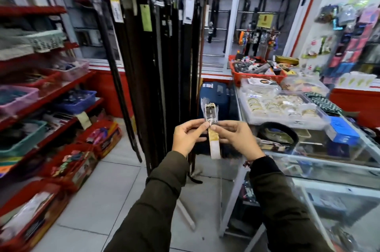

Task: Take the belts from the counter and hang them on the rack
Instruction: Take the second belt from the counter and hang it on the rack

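Both of my hands hold one belt in front of me, at its buckle end. The silver buckle (271, 112), wrapped in clear plastic, points up between my fingertips. A pale paper tag (215, 146) hangs from it below my hands. My left hand (188, 136) pinches it from the left, my right hand (233, 137) from the right. The belt's dark strap is mostly hidden behind my hands. The rack (156, 46), crowded with several dark hanging belts, stands just beyond my hands. A coiled black belt (277, 133) lies on the glass counter (329, 165) to the right.
Red shelves (51, 95) with baskets and boxes line the left. The counter carries a tray of bangles (275, 107), a red basket (257, 70) and a blue box (342, 130). A blue suitcase (216, 97) stands behind the rack. Tiled floor lies between shelves and counter.
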The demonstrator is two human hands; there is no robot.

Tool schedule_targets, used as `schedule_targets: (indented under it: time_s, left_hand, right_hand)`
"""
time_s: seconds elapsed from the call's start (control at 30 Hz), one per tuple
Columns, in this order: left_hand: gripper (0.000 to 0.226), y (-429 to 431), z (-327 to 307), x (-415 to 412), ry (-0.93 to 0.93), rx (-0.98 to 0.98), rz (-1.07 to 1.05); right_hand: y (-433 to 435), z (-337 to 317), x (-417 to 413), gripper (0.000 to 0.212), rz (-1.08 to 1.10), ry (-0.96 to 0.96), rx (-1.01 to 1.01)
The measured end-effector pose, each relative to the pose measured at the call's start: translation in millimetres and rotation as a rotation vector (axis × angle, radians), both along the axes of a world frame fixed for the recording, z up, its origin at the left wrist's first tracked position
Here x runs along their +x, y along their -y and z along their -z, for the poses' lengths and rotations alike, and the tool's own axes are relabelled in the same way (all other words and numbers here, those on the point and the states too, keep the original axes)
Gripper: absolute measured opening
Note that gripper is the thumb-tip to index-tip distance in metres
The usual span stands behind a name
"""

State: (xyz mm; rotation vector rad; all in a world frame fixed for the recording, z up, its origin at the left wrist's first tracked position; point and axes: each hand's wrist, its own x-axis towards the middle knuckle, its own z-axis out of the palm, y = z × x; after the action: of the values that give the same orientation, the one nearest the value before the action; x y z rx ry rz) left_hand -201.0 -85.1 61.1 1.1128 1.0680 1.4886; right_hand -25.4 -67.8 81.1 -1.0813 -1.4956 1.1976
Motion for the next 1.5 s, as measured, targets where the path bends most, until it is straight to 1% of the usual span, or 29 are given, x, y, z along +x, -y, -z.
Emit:
schedule_targets:
  time_s: [0.07,0.13,0.17,0.2,0.23,0.3,0.43,0.5,0.6,0.7,0.8,0.9,1.1,1.27,1.37,1.5]
  left_hand:
    - [0.013,4,-11,-14,-0.026,0.052,-0.055]
    - [0.013,6,-19,-26,-0.029,0.088,-0.11]
    - [0.014,8,-22,-32,-0.025,0.105,-0.139]
    - [0.015,10,-26,-37,-0.02,0.124,-0.166]
    - [0.016,11,-29,-43,-0.014,0.144,-0.186]
    - [0.016,12,-36,-54,0.009,0.186,-0.201]
    - [0.016,10,-64,-77,0.077,0.248,-0.229]
    - [0.015,5,-83,-90,0.089,0.275,-0.269]
    - [0.016,-1,-114,-109,0.1,0.318,-0.313]
    - [0.017,-7,-144,-128,0.129,0.358,-0.347]
    - [0.015,-13,-174,-143,0.182,0.382,-0.423]
    - [0.013,-20,-206,-157,0.222,0.419,-0.41]
    - [0.03,-35,-257,-184,0.251,0.489,-0.401]
    - [0.03,-52,-287,-205,0.237,0.549,-0.396]
    - [0.031,-62,-304,-214,0.235,0.547,-0.402]
    - [0.032,-73,-315,-223,0.197,0.534,-0.398]
  right_hand:
    - [-1,-8,-18,0.04,-0.034,0.087,0.096]
    - [-3,-15,-34,0.033,-0.004,0.293,0.274]
    - [-4,-20,-42,0.033,0.015,0.393,0.358]
    - [-4,-25,-49,0.034,0.01,0.435,0.407]
    - [-5,-30,-56,0.034,-0.011,0.438,0.43]
    - [-4,-41,-68,0.03,-0.056,0.344,0.446]
    - [-4,-65,-99,0.023,-0.063,-0.029,0.397]
    - [-7,-76,-119,0.019,-0.086,-0.18,0.368]
    - [-17,-98,-147,0.021,-0.1,-0.304,0.336]
    - [-30,-125,-173,0.025,-0.113,-0.356,0.35]
    - [-41,-153,-196,0.024,-0.132,-0.432,0.343]
    - [-53,-183,-216,0.023,-0.143,-0.468,0.382]
    - [-74,-241,-246,0.024,-0.139,-0.428,0.509]
    - [-87,-274,-270,0.024,-0.111,-0.417,0.565]
    - [-96,-290,-283,0.021,-0.1,-0.433,0.567]
    - [-107,-300,-293,0.021,-0.033,-0.419,0.569]
